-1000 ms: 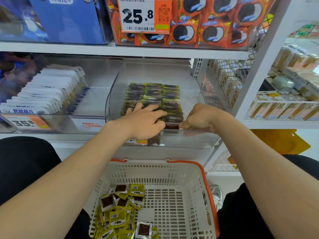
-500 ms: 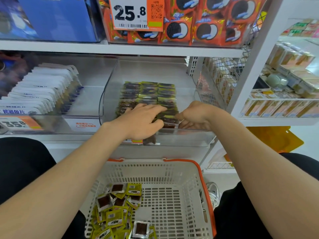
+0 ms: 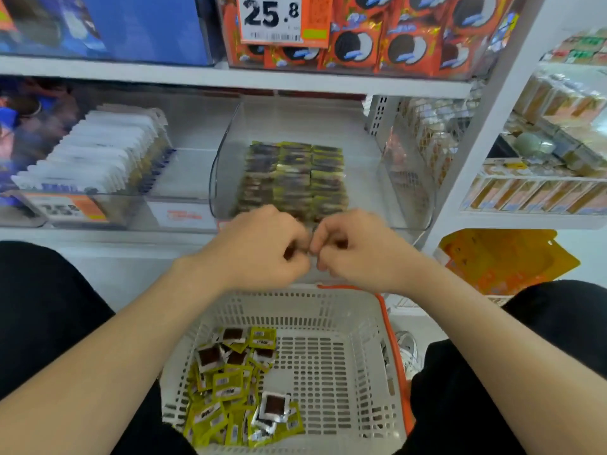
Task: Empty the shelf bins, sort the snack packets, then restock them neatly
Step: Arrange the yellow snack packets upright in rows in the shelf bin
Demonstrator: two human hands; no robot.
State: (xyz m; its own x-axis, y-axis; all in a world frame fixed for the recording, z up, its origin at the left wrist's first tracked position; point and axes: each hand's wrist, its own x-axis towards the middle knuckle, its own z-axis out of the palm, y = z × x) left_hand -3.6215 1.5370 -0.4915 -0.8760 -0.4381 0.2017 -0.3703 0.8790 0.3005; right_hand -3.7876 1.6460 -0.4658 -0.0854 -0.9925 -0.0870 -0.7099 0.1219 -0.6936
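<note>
A clear plastic bin [image 3: 407, 178] on the middle shelf holds green-and-brown snack packets [image 3: 294, 178] stacked in three neat rows. My left hand [image 3: 262, 247] and my right hand [image 3: 356, 252] hover side by side just in front of the bin's front edge, knuckles almost touching. The fingers of both are curled in, and no packet shows in either. Below them a white basket [image 3: 328, 310] with an orange rim stands between my knees. A loose pile of the same yellow-green packets [image 3: 230, 385] lies in its left half.
Left of the bin, another clear bin holds upright white packets [image 3: 98, 152]. The shelf above carries orange cookie packs [image 3: 394, 44] and a 25.8 price tag [image 3: 272, 18]. Boxed goods [image 3: 538, 195] fill the rack at right, above a yellow bag [image 3: 502, 257].
Both hands have pulled back out of the clear bin, off the packet rows, and curled in front of its edge. The camera has shifted slightly.
</note>
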